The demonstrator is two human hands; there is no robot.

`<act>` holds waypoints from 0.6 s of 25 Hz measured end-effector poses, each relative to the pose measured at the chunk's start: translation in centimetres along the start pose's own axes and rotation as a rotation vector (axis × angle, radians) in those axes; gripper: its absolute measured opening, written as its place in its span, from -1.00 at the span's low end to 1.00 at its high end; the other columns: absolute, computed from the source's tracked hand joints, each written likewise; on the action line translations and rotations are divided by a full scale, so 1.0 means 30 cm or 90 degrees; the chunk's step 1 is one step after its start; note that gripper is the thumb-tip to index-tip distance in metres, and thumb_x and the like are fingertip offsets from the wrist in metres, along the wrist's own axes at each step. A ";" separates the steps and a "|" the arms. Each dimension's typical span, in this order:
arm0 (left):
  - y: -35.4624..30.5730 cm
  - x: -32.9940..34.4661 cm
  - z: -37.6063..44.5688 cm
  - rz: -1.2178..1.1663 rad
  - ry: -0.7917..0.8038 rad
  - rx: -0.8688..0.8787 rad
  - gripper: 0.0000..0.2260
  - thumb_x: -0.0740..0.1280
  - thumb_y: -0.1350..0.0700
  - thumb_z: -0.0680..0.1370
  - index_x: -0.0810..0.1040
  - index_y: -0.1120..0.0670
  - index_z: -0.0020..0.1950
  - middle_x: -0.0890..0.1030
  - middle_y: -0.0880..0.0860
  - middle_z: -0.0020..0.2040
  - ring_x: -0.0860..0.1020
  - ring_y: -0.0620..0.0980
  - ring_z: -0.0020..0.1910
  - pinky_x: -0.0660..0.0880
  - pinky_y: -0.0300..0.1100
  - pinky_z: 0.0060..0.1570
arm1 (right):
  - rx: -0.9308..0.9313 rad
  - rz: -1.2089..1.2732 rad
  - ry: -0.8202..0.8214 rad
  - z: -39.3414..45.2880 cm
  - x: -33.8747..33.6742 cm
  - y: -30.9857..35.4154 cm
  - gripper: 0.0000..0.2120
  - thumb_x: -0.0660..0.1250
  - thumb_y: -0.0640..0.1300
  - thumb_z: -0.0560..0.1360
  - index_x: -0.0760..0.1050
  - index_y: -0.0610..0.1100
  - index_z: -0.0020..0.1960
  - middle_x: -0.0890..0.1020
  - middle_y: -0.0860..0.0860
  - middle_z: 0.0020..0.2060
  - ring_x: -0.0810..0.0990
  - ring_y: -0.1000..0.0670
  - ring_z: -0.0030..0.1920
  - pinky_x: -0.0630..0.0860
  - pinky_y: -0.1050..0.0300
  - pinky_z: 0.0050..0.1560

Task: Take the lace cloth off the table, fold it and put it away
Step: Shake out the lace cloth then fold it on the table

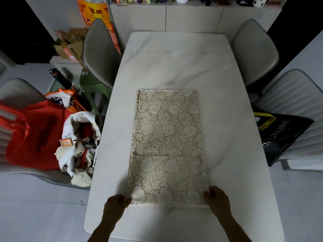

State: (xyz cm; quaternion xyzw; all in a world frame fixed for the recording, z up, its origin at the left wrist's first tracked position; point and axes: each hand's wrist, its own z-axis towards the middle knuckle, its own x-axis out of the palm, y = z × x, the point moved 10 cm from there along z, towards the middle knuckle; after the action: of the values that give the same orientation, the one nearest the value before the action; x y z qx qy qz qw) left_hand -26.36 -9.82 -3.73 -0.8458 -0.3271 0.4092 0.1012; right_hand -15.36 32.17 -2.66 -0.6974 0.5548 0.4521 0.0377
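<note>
A cream lace cloth (167,145) with a flower and leaf pattern lies folded into a long strip down the middle of the white marble table (176,58). A crease runs across it about two thirds of the way toward me. My left hand (116,204) pinches the strip's near left corner. My right hand (216,198) pinches its near right corner. Both corners rest flat on the tabletop.
Grey chairs (255,51) stand on both sides of the table. The near left chair holds a red bag (35,135) and a pile of white cloth (80,147). A black bag (281,135) lies on the near right chair. A white cabinet (192,16) stands behind the table.
</note>
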 end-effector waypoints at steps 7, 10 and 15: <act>0.051 0.027 -0.050 -0.064 -0.010 0.034 -0.57 0.49 0.01 0.46 0.41 0.00 -0.55 0.42 -0.05 -0.61 0.33 -0.16 -0.55 0.28 -0.19 -0.43 | -0.039 0.004 0.009 -0.029 0.029 -0.030 -0.90 0.32 -0.20 0.50 0.48 -0.18 -0.19 0.55 -0.08 -0.36 0.51 -0.05 -0.33 0.35 0.14 -0.34; 0.043 0.011 -0.062 -0.023 -0.040 0.050 -0.57 0.47 0.00 0.48 0.40 0.05 -0.52 0.44 -0.02 -0.58 0.41 -0.08 -0.50 0.33 -0.19 -0.41 | -0.054 0.003 0.018 -0.017 0.036 -0.025 -0.88 0.26 -0.17 0.57 0.52 -0.18 -0.10 0.60 -0.09 -0.28 0.54 -0.07 -0.26 0.38 0.14 -0.30; 0.058 0.013 -0.080 -0.039 -0.060 0.046 -0.61 0.47 -0.02 0.49 0.44 0.13 -0.44 0.52 0.05 -0.49 0.50 0.09 -0.41 0.39 -0.13 -0.34 | -0.055 0.005 -0.006 -0.022 0.032 -0.029 -0.84 0.22 -0.16 0.60 0.48 -0.21 -0.11 0.60 -0.17 -0.25 0.57 -0.16 -0.21 0.48 0.03 -0.16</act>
State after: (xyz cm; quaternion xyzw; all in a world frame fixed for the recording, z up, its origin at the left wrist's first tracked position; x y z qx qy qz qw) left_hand -23.55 -10.65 -3.19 -0.8108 -0.3421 0.4571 0.1287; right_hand -14.31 31.42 -3.31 -0.6941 0.5373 0.4791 0.0080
